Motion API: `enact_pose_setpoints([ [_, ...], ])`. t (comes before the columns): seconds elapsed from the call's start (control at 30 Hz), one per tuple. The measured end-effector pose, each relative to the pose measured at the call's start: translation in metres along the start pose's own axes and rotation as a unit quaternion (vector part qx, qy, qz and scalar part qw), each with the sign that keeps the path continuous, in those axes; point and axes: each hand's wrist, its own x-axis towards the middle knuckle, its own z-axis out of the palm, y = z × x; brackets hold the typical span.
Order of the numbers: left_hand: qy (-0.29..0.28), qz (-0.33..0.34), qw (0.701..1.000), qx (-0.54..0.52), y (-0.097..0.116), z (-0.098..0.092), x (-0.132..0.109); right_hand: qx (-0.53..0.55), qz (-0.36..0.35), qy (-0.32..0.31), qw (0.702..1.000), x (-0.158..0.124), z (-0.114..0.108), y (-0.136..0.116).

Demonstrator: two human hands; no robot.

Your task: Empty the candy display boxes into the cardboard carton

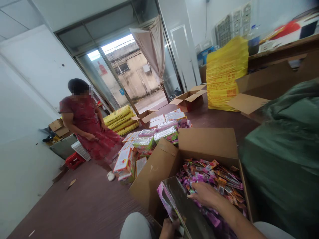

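A large open cardboard box (208, 141) stands in front of my knees, full of small printed sachets (218, 177), purple on one side and orange-red on the other. Over its near left part leans a pink-and-purple printed carton (164, 196) with a dark, smooth upper side. My left hand (169, 228) is closed on the lower edge of that carton, at the bottom of the view. Past the carton's other side reaches my right hand (204, 194), its fingers a little apart over the purple sachets and touching them. Whether any sachet lies between those fingers is unclear.
Stacked printed cartons (144, 142) stand beyond the box. A person in a red dress (92, 122) stands at left. Green sacking (281, 166) bulges close on my right. Further back are a yellow sack (226, 73) and open cardboard boxes (188, 99).
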Motion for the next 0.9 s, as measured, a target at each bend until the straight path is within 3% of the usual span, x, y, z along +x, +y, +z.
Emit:
enact_pose_setpoints([
  [0.4,-0.014,0.0,0.999,0.029,-0.004,-0.007,0.004,0.036,-0.017,0.036,0.999,0.002,0.01,0.01],
  [0.53,0.007,-0.009,1.0,0.027,-0.01,-0.007,0.009,0.053,-0.024,0.036,0.998,0.008,0.017,0.014],
  [0.6,0.015,-0.008,1.0,0.026,-0.01,-0.006,0.01,0.078,-0.031,0.022,0.996,0.011,0.017,0.014],
  [0.67,0.014,-0.006,1.0,0.025,-0.008,-0.004,0.008,0.168,-0.07,-0.023,0.983,0.012,0.013,0.011],
  [0.73,0.015,-0.009,1.0,0.023,-0.004,0.0,0.005,0.35,-0.139,-0.068,0.924,0.01,0.004,0.008],
  [0.77,0.017,-0.012,1.0,0.022,-0.002,0.003,0.003,0.46,-0.174,-0.074,0.867,0.009,-0.001,0.007],
  [0.83,0.026,-0.022,0.999,0.018,0.002,0.007,0.0,0.664,-0.205,-0.026,0.719,0.005,-0.014,0.007],
  [0.9,0.042,-0.041,0.998,0.015,0.003,0.009,-0.001,0.8,-0.17,0.059,0.572,0.002,-0.028,0.011],
])
